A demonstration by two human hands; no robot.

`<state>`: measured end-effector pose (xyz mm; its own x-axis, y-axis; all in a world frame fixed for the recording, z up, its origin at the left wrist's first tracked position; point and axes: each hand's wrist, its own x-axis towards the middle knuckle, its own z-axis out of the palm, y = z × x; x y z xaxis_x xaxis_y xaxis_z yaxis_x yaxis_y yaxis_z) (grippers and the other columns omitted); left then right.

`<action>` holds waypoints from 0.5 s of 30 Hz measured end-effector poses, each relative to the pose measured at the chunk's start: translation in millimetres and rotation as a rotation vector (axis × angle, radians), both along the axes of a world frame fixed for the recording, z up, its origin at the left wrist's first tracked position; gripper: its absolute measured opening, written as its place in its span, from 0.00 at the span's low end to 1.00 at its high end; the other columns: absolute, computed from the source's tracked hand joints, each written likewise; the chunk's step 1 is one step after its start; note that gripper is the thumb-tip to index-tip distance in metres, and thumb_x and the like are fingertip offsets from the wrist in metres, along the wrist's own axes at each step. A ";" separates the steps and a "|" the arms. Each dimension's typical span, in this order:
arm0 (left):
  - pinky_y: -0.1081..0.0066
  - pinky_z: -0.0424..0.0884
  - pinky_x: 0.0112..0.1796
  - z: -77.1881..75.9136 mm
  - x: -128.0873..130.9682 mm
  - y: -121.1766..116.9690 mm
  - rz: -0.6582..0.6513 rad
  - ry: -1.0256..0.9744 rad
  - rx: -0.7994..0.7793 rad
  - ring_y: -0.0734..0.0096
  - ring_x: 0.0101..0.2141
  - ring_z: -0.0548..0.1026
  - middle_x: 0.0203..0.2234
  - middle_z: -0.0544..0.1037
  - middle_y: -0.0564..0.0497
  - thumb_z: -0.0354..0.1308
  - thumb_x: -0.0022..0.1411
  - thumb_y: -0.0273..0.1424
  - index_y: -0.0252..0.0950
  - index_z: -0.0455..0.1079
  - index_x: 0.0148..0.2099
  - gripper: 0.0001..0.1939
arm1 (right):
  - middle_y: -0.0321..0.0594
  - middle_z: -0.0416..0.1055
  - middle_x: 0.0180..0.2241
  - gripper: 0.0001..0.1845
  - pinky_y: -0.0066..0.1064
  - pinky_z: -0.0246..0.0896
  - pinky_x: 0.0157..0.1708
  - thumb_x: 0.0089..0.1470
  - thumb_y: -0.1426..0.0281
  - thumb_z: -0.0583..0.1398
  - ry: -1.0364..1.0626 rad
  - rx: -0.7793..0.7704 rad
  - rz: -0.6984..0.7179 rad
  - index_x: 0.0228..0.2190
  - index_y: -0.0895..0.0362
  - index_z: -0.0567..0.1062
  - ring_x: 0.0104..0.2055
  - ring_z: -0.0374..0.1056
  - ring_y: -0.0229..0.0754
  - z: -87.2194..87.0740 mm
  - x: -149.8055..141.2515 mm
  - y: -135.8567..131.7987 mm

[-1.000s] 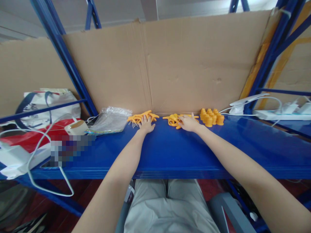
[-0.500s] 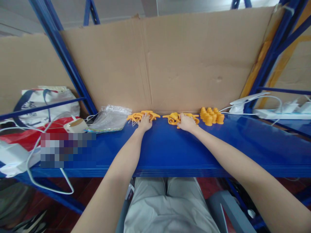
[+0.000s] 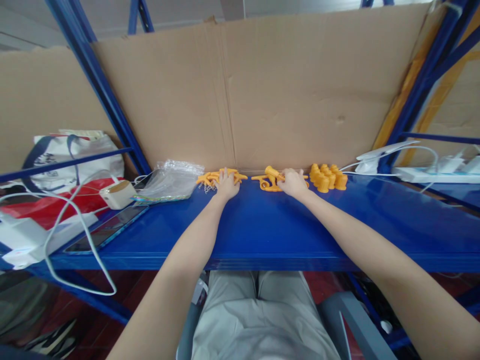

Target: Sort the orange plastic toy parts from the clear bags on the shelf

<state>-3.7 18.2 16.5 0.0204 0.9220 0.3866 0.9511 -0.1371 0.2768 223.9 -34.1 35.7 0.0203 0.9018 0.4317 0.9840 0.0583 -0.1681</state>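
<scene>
My left hand (image 3: 227,186) lies over a pile of orange-yellow plastic pieces (image 3: 210,177) at the back of the blue shelf, its fingers stretched out. Small metal chains (image 3: 206,188) hang out at the front of that pile. To the right, my right hand (image 3: 294,183) is closed around an orange-yellow plastic piece with a round flared end (image 3: 270,171), which points up and to the left. Under and beside it are more flat orange-yellow pieces with ring-shaped openings (image 3: 264,184). The fingertips of the right hand are partly hidden.
Several yellow thimble-shaped parts (image 3: 327,178) stand right of my right hand. Clear plastic bags (image 3: 168,181) lie left of the pile. Further left are a phone (image 3: 108,230), white cables and a power strip (image 3: 28,245). A cardboard sheet (image 3: 281,90) rises behind the shelf.
The piece with the flared end now shows raised and tilted in my right hand. My left hand has shifted slightly right, with its fingers straighter over the pile.
</scene>
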 end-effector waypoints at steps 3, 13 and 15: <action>0.39 0.50 0.64 5.5 8.5 -3.9 -0.056 -0.003 0.095 0.47 0.70 0.47 0.70 0.54 0.43 0.53 0.66 0.34 0.42 0.66 0.63 0.24 | 0.56 0.73 0.48 0.16 0.56 0.41 0.63 0.57 0.71 0.51 0.017 0.081 0.040 0.43 0.62 0.73 0.54 0.68 0.56 1.9 1.5 0.8; 0.42 0.53 0.63 7.9 42.1 -21.5 -0.610 0.091 0.240 0.55 0.68 0.54 0.67 0.61 0.47 0.49 0.70 0.35 0.45 0.61 0.67 0.25 | 0.46 0.72 0.42 0.13 0.54 0.45 0.64 0.56 0.76 0.50 0.045 0.255 0.589 0.40 0.56 0.71 0.49 0.67 0.48 -8.4 -1.6 9.6; 0.43 0.51 0.64 10.3 42.2 -26.5 -0.647 0.114 0.262 0.56 0.68 0.53 0.68 0.58 0.47 0.50 0.68 0.31 0.46 0.58 0.69 0.28 | 0.47 0.72 0.44 0.14 0.54 0.50 0.62 0.55 0.77 0.51 0.039 0.244 0.728 0.41 0.56 0.72 0.52 0.66 0.49 -12.1 -2.6 10.4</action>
<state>38.5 -8.3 26.8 0.5862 0.5879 0.5574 0.6773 -0.7331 0.0610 221.3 -23.7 23.6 -0.5226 0.5732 0.6312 0.6771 0.7289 -0.1014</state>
